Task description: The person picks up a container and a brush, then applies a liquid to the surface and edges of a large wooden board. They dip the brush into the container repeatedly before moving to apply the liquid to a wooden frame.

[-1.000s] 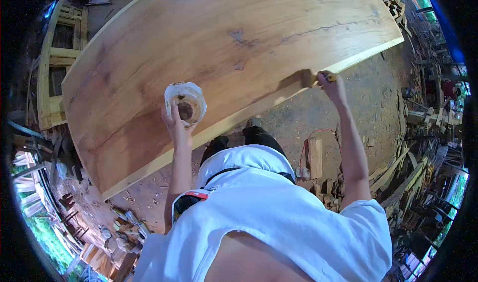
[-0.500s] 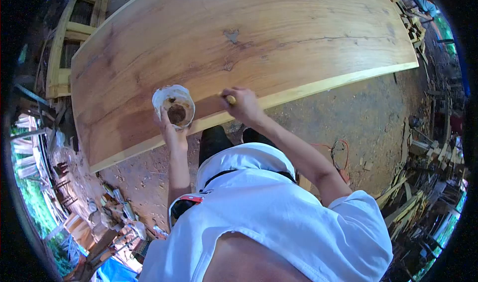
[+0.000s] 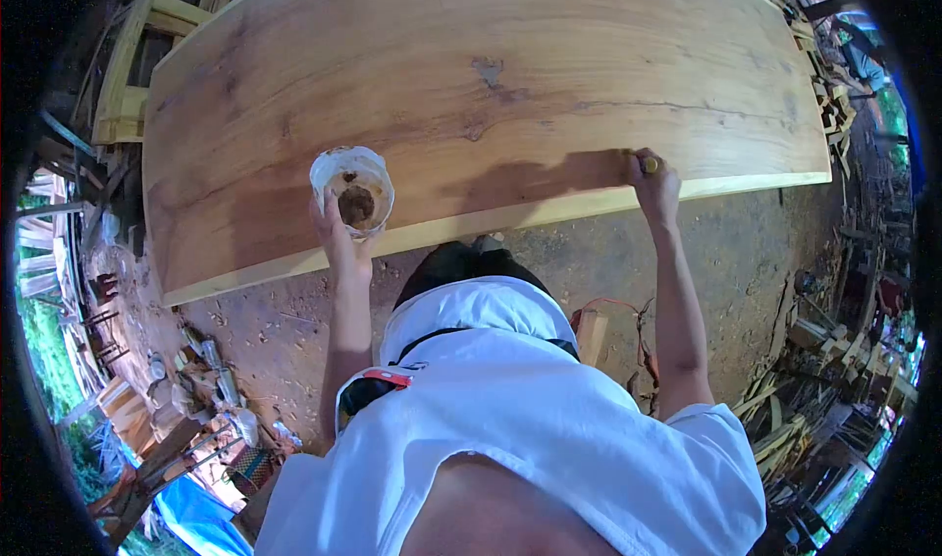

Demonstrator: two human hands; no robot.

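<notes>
A large wooden slab point(image 3: 392, 65) with dark grain and knots lies in front of me. My left hand point(image 3: 339, 237) grips a white plastic tub point(image 3: 378, 178) over the slab's near left part; brown residue lines its bottom. My right hand point(image 3: 655, 188) is closed around a brush point(image 3: 649, 165) at the near edge, right of the middle. Only the yellowish end of its handle shows clearly; the bristles are mostly hidden. A darker, wet-looking band point(image 3: 549, 175) runs along the near edge to the left of the brush.
Wooden frame pieces point(image 3: 123, 105) stand beyond the slab's left end. Scrap wood point(image 3: 785, 409) is piled at right. A wood block point(image 3: 591, 336) and a red cord point(image 3: 613, 302) lie on the chip-strewn floor point(image 3: 265, 330). A blue tarp point(image 3: 201, 517) shows at lower left.
My right hand has swept the brush rightward along the near edge, and the dark band now reaches further right. My left hand still holds the tub. The view has turned slightly.
</notes>
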